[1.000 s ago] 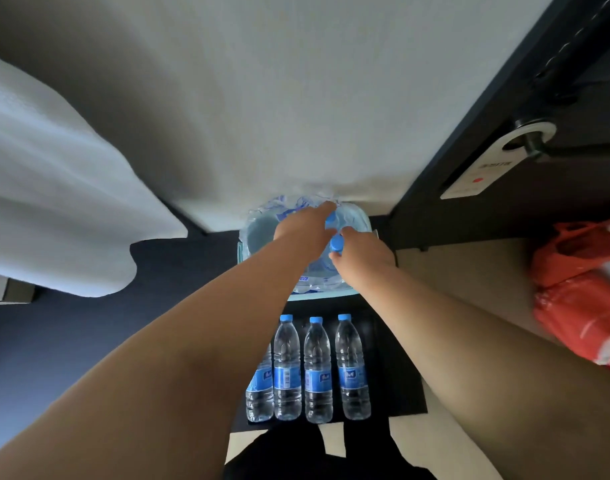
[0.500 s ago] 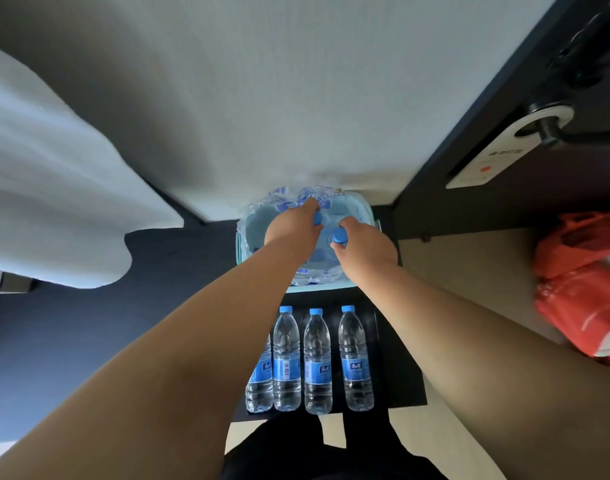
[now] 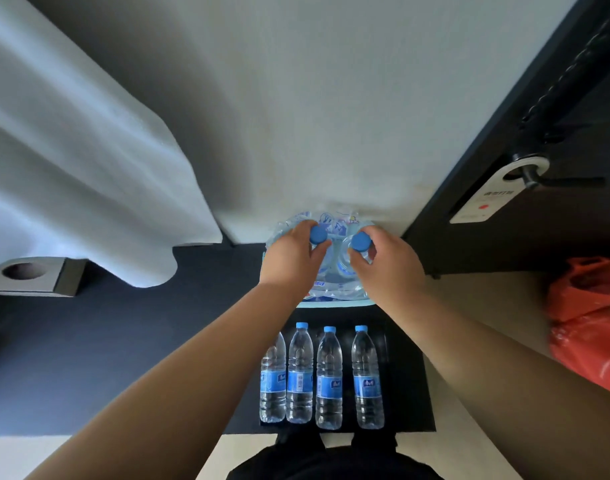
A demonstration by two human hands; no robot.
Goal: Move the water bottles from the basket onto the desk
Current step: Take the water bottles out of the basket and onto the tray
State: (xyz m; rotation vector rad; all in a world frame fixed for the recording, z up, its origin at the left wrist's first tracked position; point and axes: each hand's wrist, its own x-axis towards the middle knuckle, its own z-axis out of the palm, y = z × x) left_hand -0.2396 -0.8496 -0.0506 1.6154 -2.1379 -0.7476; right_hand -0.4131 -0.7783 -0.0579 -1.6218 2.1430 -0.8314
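My left hand (image 3: 291,256) gripped cap of first bottle (image 3: 318,234); right hand (image 3: 388,263) gripped neck of second bottle (image 3: 360,242). Both upright in basket (image 3: 334,302), axes pointing up at me. Surface (image 3: 409,375) just my side of basket, four bottles (image 3: 329,375) standing there.

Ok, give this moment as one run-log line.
step: pick from basket | left hand: grips left bottle | right hand: grips right bottle | desk: four bottles standing
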